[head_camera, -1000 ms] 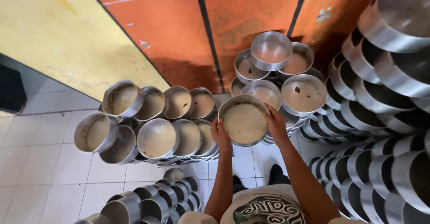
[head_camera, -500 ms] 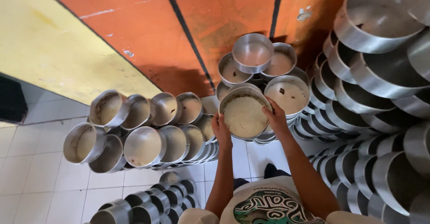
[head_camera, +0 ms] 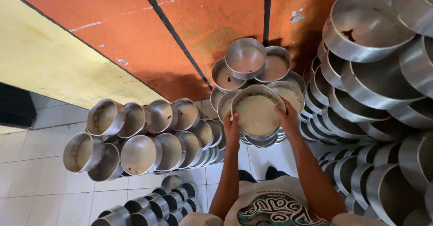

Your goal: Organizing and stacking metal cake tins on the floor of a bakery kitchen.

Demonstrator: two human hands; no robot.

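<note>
Both hands clasp round metal pan [head_camera: 257,115] by rim: left hand [head_camera: 232,127] on left edge, right hand [head_camera: 288,117] on right. Pan sits between grips, open face upward, atop pan stack [head_camera: 261,140] directly beneath.

I have only one view here, from the camera on the head; it looks almost straight down past the chest, so the printed beige shirt [head_camera: 270,208] fills the bottom centre of the frame and the forearms run up from it to the middle; the two hands sit close, about at arm's reach, while the white tiled floor [head_camera: 36,181] at lower left lies much farther below; the orange-painted wall with dark seams [head_camera: 180,32] rises across the top, so I face it; stacks of round grey metal pans [head_camera: 374,95] crowd the right edge very near the lens; no second view shares any of this.
</note>
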